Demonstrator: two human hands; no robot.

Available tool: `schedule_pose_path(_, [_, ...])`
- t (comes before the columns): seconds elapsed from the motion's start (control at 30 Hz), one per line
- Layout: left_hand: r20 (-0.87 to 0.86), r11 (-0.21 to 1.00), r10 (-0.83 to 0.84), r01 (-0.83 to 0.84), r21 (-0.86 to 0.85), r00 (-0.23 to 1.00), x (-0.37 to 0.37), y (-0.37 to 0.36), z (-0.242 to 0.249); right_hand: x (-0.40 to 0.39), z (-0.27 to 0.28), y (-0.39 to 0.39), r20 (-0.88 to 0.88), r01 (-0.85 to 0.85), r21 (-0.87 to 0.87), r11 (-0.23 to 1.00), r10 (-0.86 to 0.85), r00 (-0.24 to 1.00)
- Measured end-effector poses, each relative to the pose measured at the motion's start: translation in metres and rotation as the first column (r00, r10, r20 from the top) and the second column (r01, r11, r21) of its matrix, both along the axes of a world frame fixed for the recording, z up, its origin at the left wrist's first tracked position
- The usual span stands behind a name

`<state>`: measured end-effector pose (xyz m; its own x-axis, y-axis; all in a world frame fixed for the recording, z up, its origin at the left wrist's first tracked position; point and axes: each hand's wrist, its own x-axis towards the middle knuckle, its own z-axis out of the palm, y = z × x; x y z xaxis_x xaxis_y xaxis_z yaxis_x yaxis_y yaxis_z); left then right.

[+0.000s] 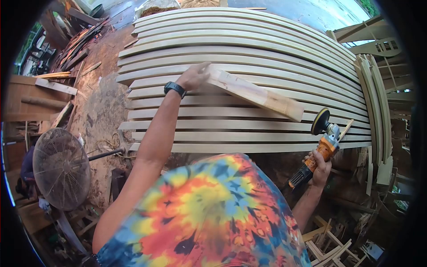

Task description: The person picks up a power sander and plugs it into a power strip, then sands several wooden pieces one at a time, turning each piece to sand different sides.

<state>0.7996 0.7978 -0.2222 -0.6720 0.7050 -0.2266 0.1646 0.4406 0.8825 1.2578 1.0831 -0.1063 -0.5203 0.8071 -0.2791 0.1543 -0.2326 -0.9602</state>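
My left hand (pixel 195 76), with a dark watch on its wrist, grips the far left end of a short wooden board (pixel 260 95). The board slants down to the right across a row of long pale wooden slats (pixel 244 58). To the right, my right hand (pixel 321 168) is wrapped round the body of an orange and black angle grinder (pixel 327 147). A round black and yellow disc (pixel 320 121) tops the tool, just right of the board's near end and apart from it. Whether the disc spins cannot be told.
A round caged fan (pixel 62 169) stands at the left beside scrap wood. More long boards (pixel 376 111) lie crosswise at the slats' right end. Wood offcuts (pixel 329 244) are heaped at the lower right. A pile of dark wood strips (pixel 84 46) lies at the upper left.
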Motion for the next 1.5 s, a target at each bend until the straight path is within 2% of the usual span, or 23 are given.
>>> schedule_pose_path(0.07, [-0.055, 0.993, -0.091, 0.095, 0.072, 0.994, 0.007, -0.023, -0.014, -0.005, 0.002, 0.002, -0.001, -0.038, 0.026, 0.999, 0.038, 0.999])
schedule_pose_path(0.1, [-0.141, 0.982, -0.124, 0.141, 0.123, 0.982, 0.023, -0.032, -0.005, -0.007, 0.003, 0.004, 0.005, -0.044, 0.025, 0.999, 0.044, 0.999])
schedule_pose_path(0.13, [-0.084, 0.987, -0.149, 0.153, 0.046, 0.985, 0.038, -0.04, 0.006, -0.008, 0.003, 0.005, 0.021, -0.063, 0.024, 0.998, 0.063, 0.998])
schedule_pose_path(0.17, [-0.226, 0.988, -0.117, 0.137, 0.074, 0.967, 0.052, -0.046, -0.005, -0.009, 0.004, 0.005, 0.035, -0.081, 0.023, 0.996, 0.081, 0.996])
schedule_pose_path(0.2, [-0.292, 0.993, -0.06, 0.087, 0.082, 0.954, 0.065, -0.046, -0.012, -0.013, 0.008, 0.005, 0.047, -0.099, 0.035, 0.994, 0.097, 0.994])
schedule_pose_path(0.23, [-0.357, 0.995, -0.003, 0.039, 0.092, 0.934, 0.076, -0.045, -0.019, -0.018, 0.012, 0.004, 0.057, -0.101, 0.033, 0.994, 0.099, 0.994])
schedule_pose_path(0.27, [-0.349, 0.995, -0.003, 0.038, 0.093, 0.937, 0.084, -0.045, -0.022, -0.023, 0.014, 0.003, 0.083, -0.129, 0.067, 0.989, 0.123, 0.989])
schedule_pose_path(0.33, [-0.553, 0.984, 0.098, 0.002, 0.177, 0.827, 0.096, -0.041, -0.026, -0.029, 0.015, 0.007, 0.119, -0.171, 0.098, 0.98, 0.159, 0.98])
schedule_pose_path(0.47, [-0.57, 0.978, 0.157, -0.045, 0.205, 0.806, 0.098, -0.036, -0.024, -0.056, 0.025, 0.0, 0.108, -0.222, 0.057, 0.973, 0.215, 0.971])
schedule_pose_path(0.53, [-0.368, 0.981, 0.15, -0.091, 0.172, 0.918, 0.1, -0.036, -0.017, -0.065, 0.025, 0.0, 0.124, -0.258, 0.059, 0.964, 0.249, 0.961])
schedule_pose_path(0.67, [-0.362, 0.978, 0.156, -0.093, 0.185, 0.919, 0.103, -0.034, -0.011, -0.085, 0.028, -0.005, 0.172, -0.316, 0.056, 0.947, 0.303, 0.938])
schedule_pose_path(0.73, [-0.195, 0.97, 0.165, -0.123, 0.212, 0.967, 0.105, -0.034, -0.003, -0.095, 0.026, -0.002, 0.224, -0.378, 0.064, 0.924, 0.356, 0.907])
schedule_pose_path(0.83, [-0.149, 0.948, 0.21, -0.164, 0.273, 0.966, 0.108, -0.034, -0.008, -0.108, 0.022, -0.003, 0.252, -0.403, 0.078, 0.912, 0.373, 0.893])
schedule_pose_path(0.97, [-0.192, 0.958, 0.179, -0.127, 0.256, 0.965, 0.105, -0.035, -0.025, -0.117, 0.025, -0.005, 0.248, -0.426, 0.074, 0.902, 0.397, 0.884])
schedule_pose_path(1.03, [-0.074, 0.955, 0.159, -0.134, 0.265, 0.985, 0.107, -0.035, -0.025, -0.122, 0.029, -0.005, 0.264, -0.436, 0.08, 0.897, 0.402, 0.876])
schedule_pose_path(1.17, [0.029, 0.91, 0.191, -0.188, 0.37, 0.981, 0.116, -0.025, -0.01, -0.128, 0.034, 0.004, 0.32, -0.424, 0.132, 0.896, 0.366, 0.874])
schedule_pose_path(1.23, [0.256, 0.81, 0.219, -0.322, 0.49, 0.942, 0.114, -0.015, -0.006, -0.136, 0.031, 0.018, 0.353, -0.425, 0.149, 0.893, 0.353, 0.866])
schedule_pose_path(1.27, [0.116, 0.906, 0.274, -0.297, 0.301, 0.955, 0.114, -0.011, -0.003, -0.138, 0.031, 0.024, 0.379, -0.432, 0.159, 0.888, 0.349, 0.857])
schedule_pose_path(1.3, [0.118, 0.905, 0.269, -0.293, 0.308, 0.956, 0.117, -0.009, 0.006, -0.139, 0.032, 0.027, 0.382, -0.428, 0.165, 0.889, 0.342, 0.859])
schedule_pose_path(1.37, [0.302, 0.82, 0.326, -0.427, 0.381, 0.896, 0.13, -0.009, 0.022, -0.141, 0.034, 0.033, 0.411, -0.42, 0.241, 0.875, 0.3, 0.861])
schedule_pose_path(1.43, [0.232, 0.73, 0.426, -0.483, 0.483, 0.875, 0.126, -0.022, 0.025, -0.139, 0.031, 0.042, 0.419, -0.42, 0.237, 0.876, 0.297, 0.858])
schedule_pose_path(1.47, [0.194, 0.77, 0.447, -0.486, 0.413, 0.873, 0.123, -0.037, 0.037, -0.136, 0.029, 0.045, 0.424, -0.428, 0.228, 0.874, 0.307, 0.852])
schedule_pose_path(1.5, [0.241, 0.708, 0.46, -0.517, 0.482, 0.855, 0.122, -0.043, 0.048, -0.134, 0.029, 0.046, 0.427, -0.423, 0.223, 0.879, 0.302, 0.853])
